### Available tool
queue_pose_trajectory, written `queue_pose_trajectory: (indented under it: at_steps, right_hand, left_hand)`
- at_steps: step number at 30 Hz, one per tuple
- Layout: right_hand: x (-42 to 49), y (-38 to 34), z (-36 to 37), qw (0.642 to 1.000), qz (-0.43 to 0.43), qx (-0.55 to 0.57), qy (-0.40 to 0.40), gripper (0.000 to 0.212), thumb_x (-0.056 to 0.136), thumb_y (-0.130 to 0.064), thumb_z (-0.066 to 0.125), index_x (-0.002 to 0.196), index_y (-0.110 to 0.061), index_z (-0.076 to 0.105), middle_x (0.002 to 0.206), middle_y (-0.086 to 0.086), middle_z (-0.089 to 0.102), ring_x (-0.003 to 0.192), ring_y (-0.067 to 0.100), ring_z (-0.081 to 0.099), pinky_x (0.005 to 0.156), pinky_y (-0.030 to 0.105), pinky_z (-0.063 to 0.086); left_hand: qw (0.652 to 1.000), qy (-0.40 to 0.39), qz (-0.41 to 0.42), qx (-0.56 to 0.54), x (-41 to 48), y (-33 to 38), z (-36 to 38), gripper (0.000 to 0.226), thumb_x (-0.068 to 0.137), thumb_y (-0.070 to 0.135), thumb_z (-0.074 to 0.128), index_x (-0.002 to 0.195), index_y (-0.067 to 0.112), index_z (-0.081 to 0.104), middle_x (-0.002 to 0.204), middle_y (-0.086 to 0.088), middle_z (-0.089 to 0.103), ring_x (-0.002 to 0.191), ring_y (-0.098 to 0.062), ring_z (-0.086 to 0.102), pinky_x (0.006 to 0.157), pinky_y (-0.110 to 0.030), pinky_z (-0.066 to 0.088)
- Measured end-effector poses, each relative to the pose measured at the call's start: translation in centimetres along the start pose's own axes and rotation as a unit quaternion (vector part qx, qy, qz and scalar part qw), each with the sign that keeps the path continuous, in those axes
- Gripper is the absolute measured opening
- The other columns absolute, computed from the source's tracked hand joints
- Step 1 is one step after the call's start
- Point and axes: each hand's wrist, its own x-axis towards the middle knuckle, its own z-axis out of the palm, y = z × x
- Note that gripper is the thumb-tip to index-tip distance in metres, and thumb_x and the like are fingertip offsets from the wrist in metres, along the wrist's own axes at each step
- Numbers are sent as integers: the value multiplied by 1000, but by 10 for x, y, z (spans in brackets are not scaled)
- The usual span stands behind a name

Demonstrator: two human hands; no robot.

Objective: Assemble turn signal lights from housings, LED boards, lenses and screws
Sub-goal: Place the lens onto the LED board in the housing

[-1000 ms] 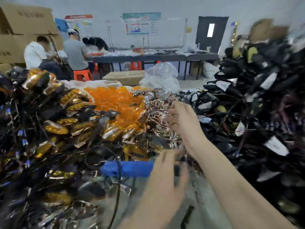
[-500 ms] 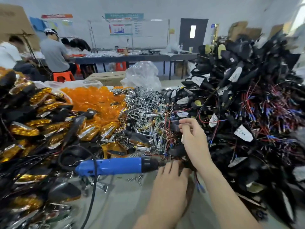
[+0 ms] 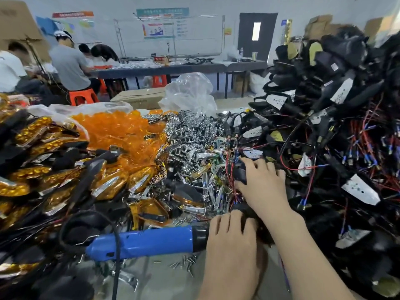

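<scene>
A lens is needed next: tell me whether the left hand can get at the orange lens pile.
Probably yes: the orange lens pile lies uncovered, and only low chrome parts sit between it and the left hand.

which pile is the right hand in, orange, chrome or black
the black wired housings on the right: the right hand pinches a black housing at its edge, beside the chrome pieces

Pale wall point(image 3: 205, 3) at the back, hung with a whiteboard point(image 3: 194, 35) and coloured posters point(image 3: 162, 24). To the right, a dark door point(image 3: 246, 33) with a narrow lit pane. Along the wall, a long dark table point(image 3: 173, 68), orange stools point(image 3: 83, 97) beside it, seated people point(image 3: 69, 63) bent over it. Cardboard boxes point(image 3: 15, 22) stacked far left; another carton point(image 3: 140, 97) low on the pale floor point(image 3: 229, 102).
</scene>
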Motion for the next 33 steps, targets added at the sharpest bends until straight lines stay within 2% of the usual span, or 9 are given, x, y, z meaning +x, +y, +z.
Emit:
queue_pose_trajectory:
  at_steps: [5, 11, 15, 18, 23, 25, 29, 31, 33]
  right_hand:
    - [3, -4, -13, 998, 26, 56, 16, 51, 97, -52, 58, 141, -29, 48, 136, 2, 53, 129, 27, 49, 101, 42, 33]
    - [3, -12, -48, 960, -18, 223, 166, 48, 98, -42, 63, 142, -25, 54, 129, 2, 56, 109, 25, 59, 102, 40, 37]
    - [-2, -26, -60, 915, -147, 339, 164, 44, 97, -38, 65, 139, -37, 51, 121, -11, 48, 92, -2, 49, 78, 12, 37]
    - [-8, -38, -66, 834, -161, 512, 127, 44, 100, -40, 61, 142, -36, 51, 121, -10, 59, 100, 0, 60, 84, 12, 44]
    - [-17, -49, -103, 595, -112, 794, 55, 45, 103, -32, 44, 143, -12, 49, 105, 0, 71, 91, 21, 73, 62, 27, 53]
    - [-22, -47, -122, 547, -134, 824, 59, 50, 104, -31, 41, 144, -2, 43, 110, 8, 68, 90, 22, 73, 62, 29, 53]
    - [-32, -45, -150, 582, -242, 766, 125, 51, 107, -34, 38, 150, -7, 36, 119, 1, 68, 101, 18, 73, 76, 26, 55]
    - [-36, -48, -146, 656, -293, 682, 134, 37, 108, -35, 47, 143, -26, 42, 124, -11, 67, 110, 8, 70, 86, 19, 54]
    - [-37, -53, -132, 743, -306, 591, 69, 30, 104, -43, 49, 133, -46, 42, 122, -34, 63, 114, -9, 62, 93, 11, 49]
  left_hand:
    - [1000, 22, -2, -12, 1, 0, 6, 21, 62, 27, 76, 82, 25, 71, 80, 2, 60, 72, -23, 60, 79, -33, 44]
    - [999, 37, -10, -15, 0, -1, 7, 16, 64, 26, 79, 78, 24, 71, 77, 1, 61, 72, -23, 61, 77, -32, 48]
    - [996, 59, -10, -59, 0, -2, 7, 17, 66, 25, 74, 84, 26, 72, 82, 4, 63, 75, -20, 62, 82, -31, 43]
    - [994, 72, -11, -85, -1, -2, 3, 20, 72, 27, 61, 89, 27, 72, 85, 7, 64, 75, -17, 62, 85, -28, 40]
    - [991, 73, -7, -111, 1, -3, -4, 22, 70, 26, 57, 86, 30, 70, 83, 10, 62, 74, -13, 62, 83, -25, 39]
    - [991, 74, -13, -111, -1, -3, -7, 27, 70, 25, 56, 92, 31, 70, 85, 11, 62, 75, -12, 61, 85, -24, 39]
    - [985, 95, -37, -139, 0, -1, -14, 39, 75, 22, 51, 108, 25, 71, 87, 9, 64, 78, -12, 63, 86, -23, 42]
    - [981, 98, -40, -164, 0, 0, -18, 38, 80, 24, 51, 116, 27, 62, 93, 10, 63, 80, -10, 61, 85, -22, 44]
    - [973, 108, -55, -199, -2, -1, -21, 30, 90, 29, 50, 120, 34, 48, 103, 13, 59, 85, -6, 58, 81, -23, 47]
